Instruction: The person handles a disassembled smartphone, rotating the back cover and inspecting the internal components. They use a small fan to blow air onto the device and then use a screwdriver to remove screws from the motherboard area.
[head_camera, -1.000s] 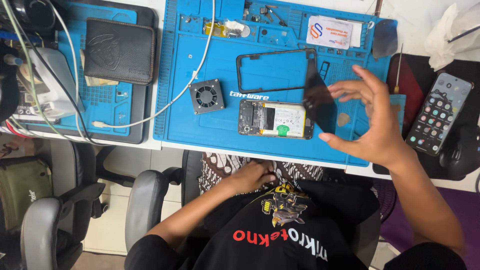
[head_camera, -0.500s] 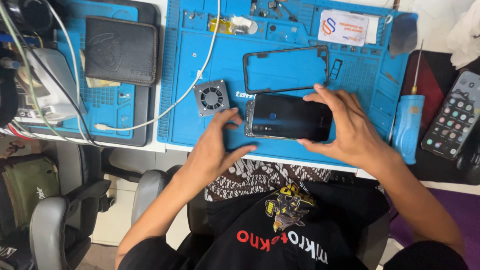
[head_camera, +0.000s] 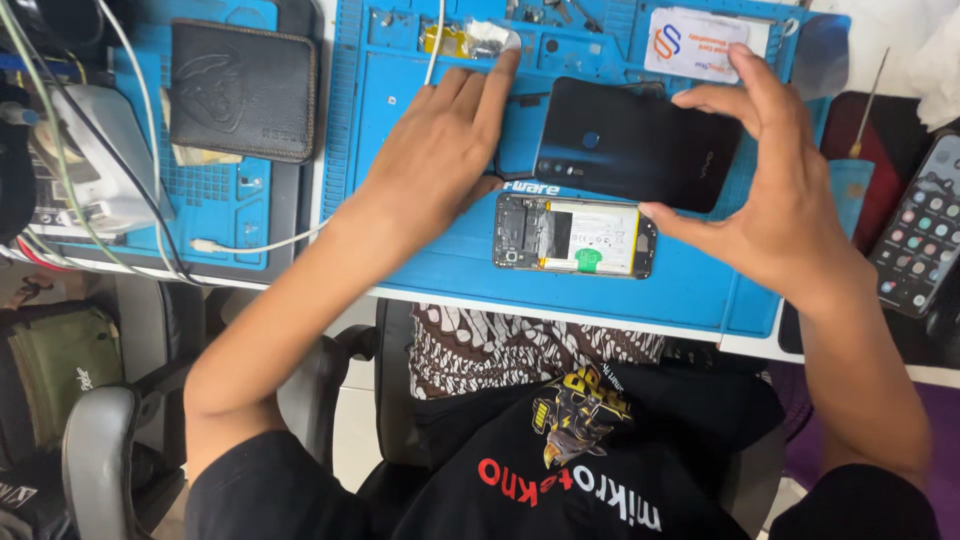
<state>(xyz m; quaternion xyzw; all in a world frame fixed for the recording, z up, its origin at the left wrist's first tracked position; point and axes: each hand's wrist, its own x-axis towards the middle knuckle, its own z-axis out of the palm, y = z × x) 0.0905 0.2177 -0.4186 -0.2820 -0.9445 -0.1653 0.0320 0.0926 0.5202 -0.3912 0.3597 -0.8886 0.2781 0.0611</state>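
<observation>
Hands over blue mat (head_camera: 420, 250) on bench. Right hand (head_camera: 780, 200) grips dark back cover (head_camera: 640, 145) by its right end, thumb at near edge, fingers curled over far edge; cover held flat, glossy side up, above the mat, far of the opened phone (head_camera: 575, 235). Left hand (head_camera: 440, 150) open, palm down, fingers spread and stretched far, index tip touching small clear packet (head_camera: 490, 40) at far edge of mat; thumb side sits just beside the cover's left end, contact with the cover cannot be told. Opened phone lies flat on mat near the middle, insides up, board at left, battery with green tab at centre-right, just near of the cover, not touched by either hand. White cable (head_camera: 260, 245) runs across mat from left, passes under left forearm. Black wallet (head_camera: 243, 90) on second blue mat (head_camera: 215, 215) at far left, well apart from hands. White card (head_camera: 695, 45) with orange-blue mark at far right of mat, just beyond right fingertips. Screwdriver (head_camera: 865, 110) with thin shaft right of mat on dark pad. Calculator (head_camera: 920, 235) at right edge, partly cut off. White box (head_camera: 85, 160) with wires at far left. Grey chair arm (head_camera: 100, 450) near left, below bench. Person's black shirt with print in near centre.
</observation>
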